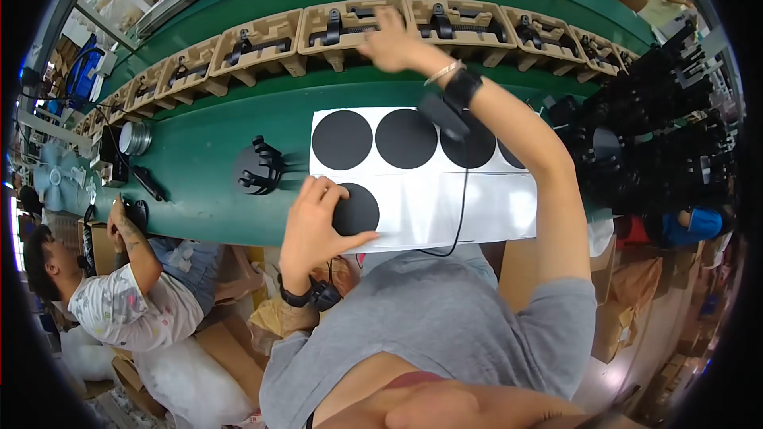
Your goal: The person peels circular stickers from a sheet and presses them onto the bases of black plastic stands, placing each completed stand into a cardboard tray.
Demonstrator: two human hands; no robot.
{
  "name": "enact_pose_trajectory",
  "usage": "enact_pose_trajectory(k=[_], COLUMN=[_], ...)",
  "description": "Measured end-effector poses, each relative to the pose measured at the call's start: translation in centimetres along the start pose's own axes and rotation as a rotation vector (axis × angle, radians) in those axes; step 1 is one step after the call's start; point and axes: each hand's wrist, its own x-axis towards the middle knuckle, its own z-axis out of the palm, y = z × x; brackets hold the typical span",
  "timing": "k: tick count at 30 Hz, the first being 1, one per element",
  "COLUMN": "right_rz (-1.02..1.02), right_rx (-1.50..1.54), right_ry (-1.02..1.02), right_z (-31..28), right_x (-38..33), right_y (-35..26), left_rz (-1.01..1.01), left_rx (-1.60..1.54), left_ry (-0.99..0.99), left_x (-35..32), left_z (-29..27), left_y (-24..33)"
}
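A white sheet [409, 206] with round black pads [342, 140] lies on the green bench in front of me. Only one pad [356, 208] shows in its lower row; the rest of that row is bare and shiny. Around this pad my left hand [310, 226] rests, thumb and fingers spread along its edge. My right hand [393, 42] reaches to the far side, its fingers stretched over a brown moulded tray [314, 41] with black parts in it. Nothing shows in that hand. Left of the sheet stands a black round base with curved prongs [258, 167].
More brown trays [253, 46] form a row along the far side. Black parts are stacked [636, 127] at the right end. Silver round tins [135, 139] stand at the left, near a seated co-worker [131, 294]. A black cable [464, 206] crosses the sheet.
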Motion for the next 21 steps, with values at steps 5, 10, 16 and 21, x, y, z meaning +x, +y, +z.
enact_pose_trajectory(k=[5,10,16,21], right_rz=[-0.565,-0.582,-0.534,-0.566], right_rx=[0.780,0.952,1.032,1.165], right_ry=[0.430,0.390,0.578,0.608], right_z=[-2.3,1.6,2.2,2.2], right_x=[-8.4,-13.9,-13.7,-13.8], right_y=[-12.2,-13.8,-11.3,-10.2], left_rz=[-0.087,0.043,0.005,-0.015], left_rx=[0.108,0.040,0.156,-0.374], left_ry=[-0.072,-0.022,-0.015,-0.168], left_x=[-1.0,-1.2,-0.6,-0.5], left_z=[1.7,2.5,3.1,-0.2], left_y=[-0.5,-0.9,-0.3,-2.8])
